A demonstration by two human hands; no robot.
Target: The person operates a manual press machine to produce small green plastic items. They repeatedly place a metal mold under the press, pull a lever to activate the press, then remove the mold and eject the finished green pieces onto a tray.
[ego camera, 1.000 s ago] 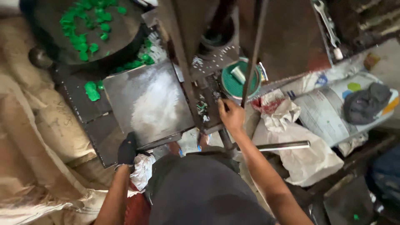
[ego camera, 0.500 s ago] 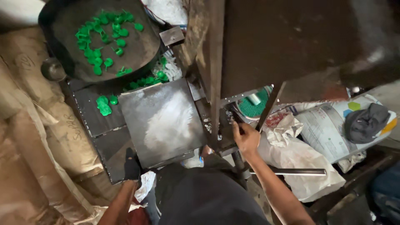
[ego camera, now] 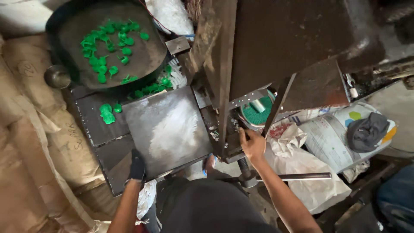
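Note:
My left hand (ego camera: 137, 166), in a dark glove, rests on the near edge of a flat grey metal plate (ego camera: 166, 129) with a worn pale patch. My right hand (ego camera: 251, 143) is bare and grips a part at the base of a tall dark metal press (ego camera: 276, 51). Behind that hand sits a round container of green granules (ego camera: 257, 113) with a pale scoop in it. A large black round pan (ego camera: 110, 43) at the upper left holds several green moulded caps (ego camera: 103, 51). A few more green caps (ego camera: 108, 113) lie on the dark bench beside the plate.
Brown sacks (ego camera: 30, 142) are stacked along the left. White printed bags (ego camera: 327, 138) lie at the right with a dark cloth (ego camera: 366, 129) on top. A steel bar handle (ego camera: 297, 176) sticks out to the right below my right arm. A small metal bowl (ego camera: 57, 77) sits beside the pan.
The view has shifted so the press fills more of the upper right. My right hand stays at the press base; my left hand stays on the plate edge.

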